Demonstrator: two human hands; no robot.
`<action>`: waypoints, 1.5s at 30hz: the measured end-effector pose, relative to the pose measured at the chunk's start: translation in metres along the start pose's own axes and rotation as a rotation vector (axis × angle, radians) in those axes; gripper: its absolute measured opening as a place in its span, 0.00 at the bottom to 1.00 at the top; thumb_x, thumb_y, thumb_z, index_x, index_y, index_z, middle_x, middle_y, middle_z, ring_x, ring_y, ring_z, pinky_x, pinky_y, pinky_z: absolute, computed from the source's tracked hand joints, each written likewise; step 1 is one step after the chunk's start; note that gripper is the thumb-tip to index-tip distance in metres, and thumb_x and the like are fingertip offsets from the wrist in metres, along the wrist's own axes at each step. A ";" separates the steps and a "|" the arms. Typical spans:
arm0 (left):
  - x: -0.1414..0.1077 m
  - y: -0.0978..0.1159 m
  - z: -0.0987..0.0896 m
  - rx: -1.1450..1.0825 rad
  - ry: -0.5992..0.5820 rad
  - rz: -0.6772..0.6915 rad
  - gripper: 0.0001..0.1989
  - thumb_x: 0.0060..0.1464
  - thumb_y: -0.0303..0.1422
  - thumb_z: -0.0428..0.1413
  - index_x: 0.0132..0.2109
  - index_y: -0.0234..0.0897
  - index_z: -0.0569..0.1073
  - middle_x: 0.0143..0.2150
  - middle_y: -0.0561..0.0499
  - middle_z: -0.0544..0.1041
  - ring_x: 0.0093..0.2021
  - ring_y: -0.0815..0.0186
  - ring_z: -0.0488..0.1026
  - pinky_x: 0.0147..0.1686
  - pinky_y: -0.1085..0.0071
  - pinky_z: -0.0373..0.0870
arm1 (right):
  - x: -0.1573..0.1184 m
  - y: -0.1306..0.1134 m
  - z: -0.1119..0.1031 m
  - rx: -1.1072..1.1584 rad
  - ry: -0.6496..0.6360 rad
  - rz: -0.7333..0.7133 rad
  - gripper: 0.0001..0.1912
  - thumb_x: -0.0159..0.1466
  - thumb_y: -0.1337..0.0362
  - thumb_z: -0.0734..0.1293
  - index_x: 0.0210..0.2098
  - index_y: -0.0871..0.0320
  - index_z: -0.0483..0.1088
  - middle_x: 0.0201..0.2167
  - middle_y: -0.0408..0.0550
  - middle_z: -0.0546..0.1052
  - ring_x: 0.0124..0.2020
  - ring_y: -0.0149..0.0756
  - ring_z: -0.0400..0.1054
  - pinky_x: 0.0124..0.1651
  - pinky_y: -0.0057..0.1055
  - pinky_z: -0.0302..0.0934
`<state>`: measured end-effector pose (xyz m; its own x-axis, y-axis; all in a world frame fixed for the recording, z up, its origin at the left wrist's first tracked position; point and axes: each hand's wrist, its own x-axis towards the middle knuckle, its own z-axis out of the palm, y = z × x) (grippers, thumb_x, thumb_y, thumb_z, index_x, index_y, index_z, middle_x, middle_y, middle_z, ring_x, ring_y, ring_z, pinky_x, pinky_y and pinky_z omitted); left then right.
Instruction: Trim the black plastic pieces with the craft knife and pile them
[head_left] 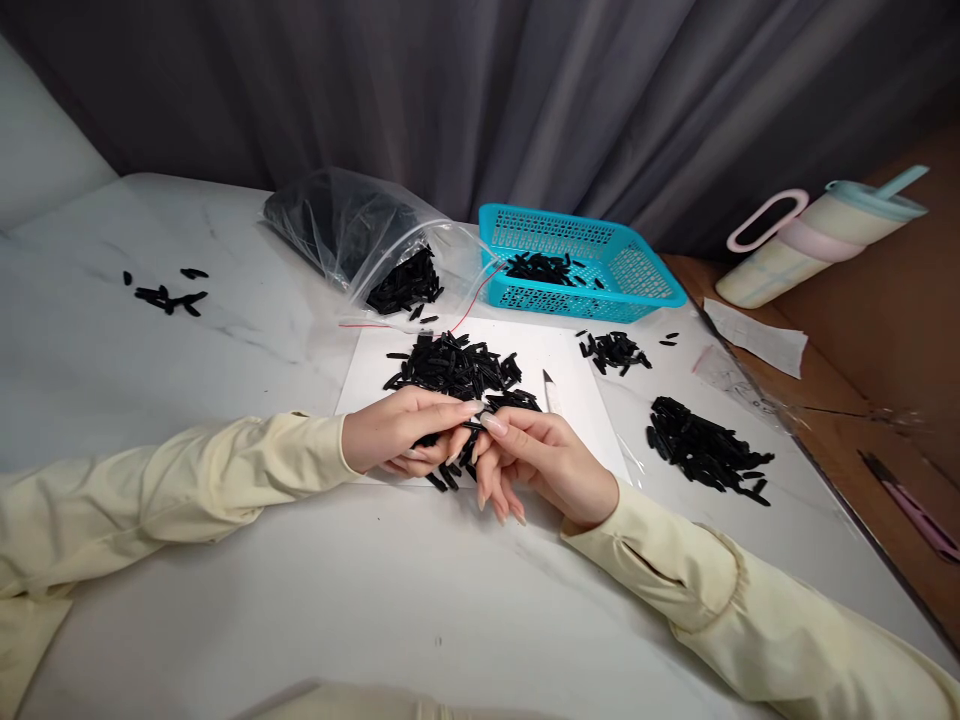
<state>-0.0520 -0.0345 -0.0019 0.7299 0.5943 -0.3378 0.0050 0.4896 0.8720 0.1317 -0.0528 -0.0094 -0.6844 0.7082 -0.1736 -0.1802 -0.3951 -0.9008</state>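
Note:
My left hand (pixel 409 430) and my right hand (pixel 551 460) meet over a white sheet of paper (pixel 581 430). Thumb and forefinger of each are closed in a pinch on a small, slender black piece (pixel 487 408), mostly hidden by the fingertips. The other fingers of my right hand hang loosely curled. Right behind and beneath the hands lies a heap of similar black pieces (pixel 454 365). Beside that heap, on the paper, rests a slim tool (pixel 552 392) with a dark pointed tip and a white handle.
A clear zip bag (pixel 337 225) spills black pieces at the back, near a red string (pixel 476 297). A blue basket (pixel 585 300) holds more. Other piles (pixel 701 450) lie at right, with a few pieces (pixel 169 300) at left. A tumbler (pixel 825 240) stands far right.

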 end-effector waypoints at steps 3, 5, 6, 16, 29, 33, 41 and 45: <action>0.001 0.000 -0.001 0.000 0.002 -0.004 0.22 0.57 0.41 0.47 0.20 0.32 0.63 0.11 0.60 0.52 0.09 0.80 0.46 0.07 0.84 0.43 | 0.000 0.000 0.000 -0.002 0.003 0.003 0.14 0.63 0.57 0.61 0.28 0.63 0.63 0.19 0.47 0.74 0.15 0.28 0.67 0.13 0.19 0.57; 0.001 0.000 -0.001 -0.002 0.001 -0.005 0.22 0.57 0.42 0.47 0.20 0.32 0.63 0.11 0.60 0.52 0.09 0.80 0.46 0.07 0.84 0.43 | 0.000 0.000 0.000 -0.005 0.009 0.004 0.14 0.63 0.57 0.61 0.28 0.62 0.63 0.19 0.47 0.74 0.14 0.28 0.67 0.13 0.19 0.57; 0.001 0.000 -0.001 -0.002 0.002 -0.005 0.22 0.57 0.42 0.48 0.21 0.32 0.63 0.11 0.61 0.52 0.09 0.80 0.46 0.07 0.84 0.43 | 0.000 0.000 0.001 -0.007 0.013 0.004 0.14 0.63 0.57 0.61 0.28 0.62 0.63 0.18 0.47 0.74 0.14 0.28 0.67 0.13 0.19 0.57; -0.002 0.001 0.003 0.071 0.006 0.002 0.17 0.54 0.38 0.52 0.23 0.32 0.64 0.11 0.61 0.54 0.09 0.81 0.48 0.08 0.85 0.45 | 0.001 -0.001 0.000 0.002 0.016 0.014 0.14 0.63 0.59 0.59 0.27 0.63 0.63 0.17 0.47 0.74 0.14 0.28 0.66 0.12 0.19 0.56; 0.001 0.001 0.001 -0.011 0.063 -0.042 0.19 0.59 0.38 0.42 0.25 0.32 0.66 0.10 0.60 0.52 0.08 0.79 0.44 0.06 0.83 0.43 | 0.002 -0.002 -0.002 0.030 0.030 0.033 0.15 0.64 0.58 0.59 0.27 0.62 0.62 0.18 0.48 0.74 0.13 0.29 0.66 0.12 0.19 0.56; 0.001 -0.002 0.004 0.073 0.129 0.032 0.18 0.58 0.43 0.42 0.30 0.34 0.66 0.12 0.62 0.53 0.09 0.78 0.45 0.06 0.83 0.43 | 0.003 -0.002 -0.002 0.049 0.042 0.019 0.14 0.63 0.57 0.59 0.27 0.62 0.62 0.18 0.48 0.75 0.13 0.29 0.66 0.12 0.19 0.56; -0.005 -0.010 0.012 0.620 0.216 0.327 0.15 0.58 0.39 0.45 0.27 0.35 0.62 0.15 0.62 0.53 0.15 0.77 0.50 0.15 0.80 0.51 | 0.002 0.000 0.000 0.017 -0.023 0.015 0.15 0.64 0.57 0.58 0.26 0.62 0.62 0.18 0.48 0.75 0.14 0.29 0.66 0.13 0.20 0.56; -0.006 -0.009 0.013 0.767 0.233 0.399 0.15 0.59 0.36 0.43 0.27 0.35 0.62 0.16 0.61 0.54 0.17 0.77 0.51 0.17 0.80 0.52 | 0.000 -0.001 0.003 -0.021 -0.051 0.018 0.16 0.63 0.55 0.59 0.26 0.61 0.61 0.19 0.48 0.74 0.15 0.29 0.66 0.14 0.21 0.56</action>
<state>-0.0478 -0.0508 -0.0030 0.6183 0.7844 0.0504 0.2972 -0.2927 0.9088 0.1296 -0.0540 -0.0073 -0.7223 0.6704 -0.1696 -0.1531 -0.3941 -0.9062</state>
